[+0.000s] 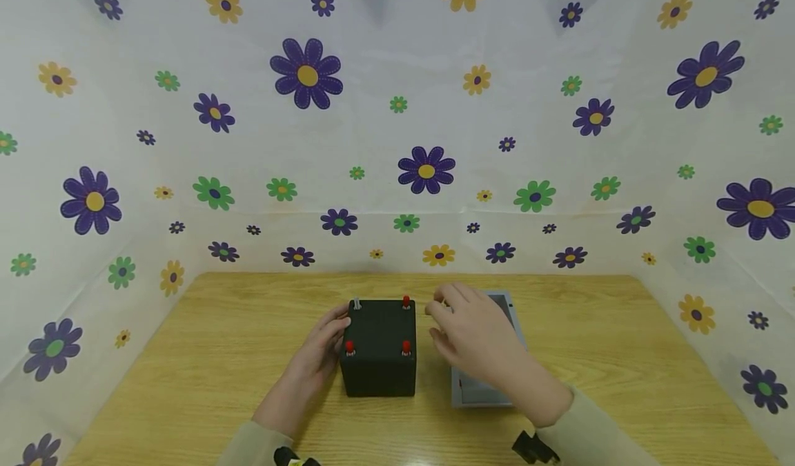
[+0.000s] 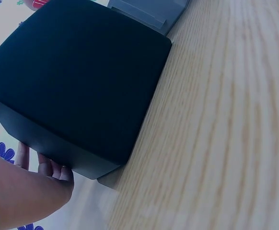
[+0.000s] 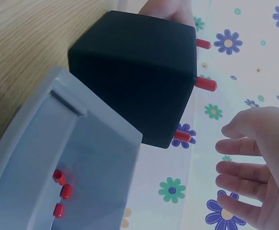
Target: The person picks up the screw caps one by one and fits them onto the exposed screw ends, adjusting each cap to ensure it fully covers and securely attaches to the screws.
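Note:
A black box stands on the wooden table with upright posts at its top corners. Three of them wear red caps; at the back left a bare metal post shows. My left hand rests against the box's left side, the thumb by the top edge. In the left wrist view its fingers touch that side, their tips partly hidden. Between the box and a grey tray, partly above the tray, hovers my right hand, its fingers loosely bent. The right wrist view shows nothing between them.
Inside the tray lie loose red caps, seen in the right wrist view. The tray stands right of the box, partly covered by my right arm. A white flowered sheet walls the table at the back and sides.

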The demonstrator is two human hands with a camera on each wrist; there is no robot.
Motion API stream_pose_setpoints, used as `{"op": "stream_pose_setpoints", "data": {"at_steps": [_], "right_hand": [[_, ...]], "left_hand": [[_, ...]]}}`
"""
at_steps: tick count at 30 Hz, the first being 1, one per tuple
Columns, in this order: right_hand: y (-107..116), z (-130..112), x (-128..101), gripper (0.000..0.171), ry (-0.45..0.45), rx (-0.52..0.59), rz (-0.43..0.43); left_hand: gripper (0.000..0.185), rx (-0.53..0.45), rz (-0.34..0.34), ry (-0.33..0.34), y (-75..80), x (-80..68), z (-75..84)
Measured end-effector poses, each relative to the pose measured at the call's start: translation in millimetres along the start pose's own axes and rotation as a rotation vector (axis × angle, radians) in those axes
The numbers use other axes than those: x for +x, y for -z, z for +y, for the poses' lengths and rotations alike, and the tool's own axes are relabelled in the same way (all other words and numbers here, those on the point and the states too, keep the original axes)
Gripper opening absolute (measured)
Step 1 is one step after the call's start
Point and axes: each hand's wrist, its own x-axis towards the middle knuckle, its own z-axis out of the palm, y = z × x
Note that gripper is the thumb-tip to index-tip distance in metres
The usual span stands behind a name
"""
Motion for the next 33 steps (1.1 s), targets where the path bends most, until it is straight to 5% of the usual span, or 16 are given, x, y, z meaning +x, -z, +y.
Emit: {"op": "stream_pose_setpoints", "data": {"at_steps": [33], "right_hand": [[-13.5,10.1,-20.9,0.023,-0.040,-0.006,0.026]], "left_hand": [[0.059,-0.004,0.005,-0.002,-1.0,-2.0,0.4]]}}
